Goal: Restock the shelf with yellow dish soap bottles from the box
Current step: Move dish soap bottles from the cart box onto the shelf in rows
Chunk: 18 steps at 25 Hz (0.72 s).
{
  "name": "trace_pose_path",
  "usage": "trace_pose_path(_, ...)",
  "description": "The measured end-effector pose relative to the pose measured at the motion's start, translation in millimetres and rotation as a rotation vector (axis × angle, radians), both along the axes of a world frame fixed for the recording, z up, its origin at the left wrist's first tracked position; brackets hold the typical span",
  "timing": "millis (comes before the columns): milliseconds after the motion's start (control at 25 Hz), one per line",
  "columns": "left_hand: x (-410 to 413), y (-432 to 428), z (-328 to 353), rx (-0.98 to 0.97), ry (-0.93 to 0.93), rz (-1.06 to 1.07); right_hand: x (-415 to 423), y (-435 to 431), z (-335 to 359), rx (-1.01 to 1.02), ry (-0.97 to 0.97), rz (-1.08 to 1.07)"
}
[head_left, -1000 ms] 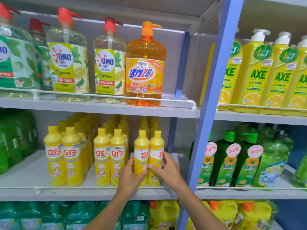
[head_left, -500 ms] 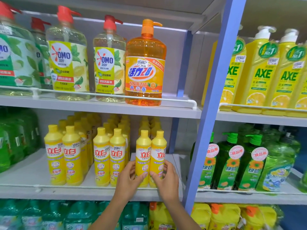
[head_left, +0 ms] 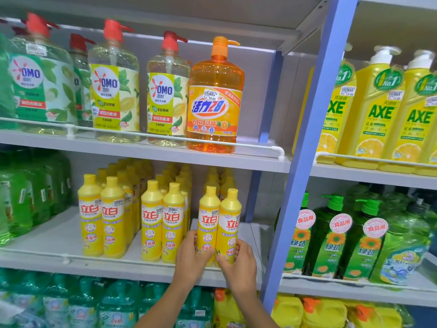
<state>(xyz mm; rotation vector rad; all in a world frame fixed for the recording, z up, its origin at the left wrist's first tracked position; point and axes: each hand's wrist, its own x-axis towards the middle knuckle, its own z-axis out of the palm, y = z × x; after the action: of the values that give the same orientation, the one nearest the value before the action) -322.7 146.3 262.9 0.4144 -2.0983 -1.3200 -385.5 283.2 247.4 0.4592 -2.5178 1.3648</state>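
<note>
Capped yellow dish soap bottles (head_left: 209, 216) stand upright in paired rows on the middle shelf (head_left: 47, 242).

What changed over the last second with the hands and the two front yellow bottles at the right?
The left hand slid down the left bottle and the right hand down the right bottle, from mid-label to the lower part. Both kept their grip; nothing was let go. The two bottles stayed upright at the front of the shelf; the other rows did not move.
</note>
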Motion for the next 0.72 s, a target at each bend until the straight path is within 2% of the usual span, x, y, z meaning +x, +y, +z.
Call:
trace_pose_path(360, -12, 8, 6, -0.134, -0.035, 0.144, -8, -5, 14, 0.128, -0.056, -0.029)
trace_pose_path(720, -34, 6, 2, -0.135, -0.069, 0.200, -30, -16, 20, 0.149, -0.097, -0.049)
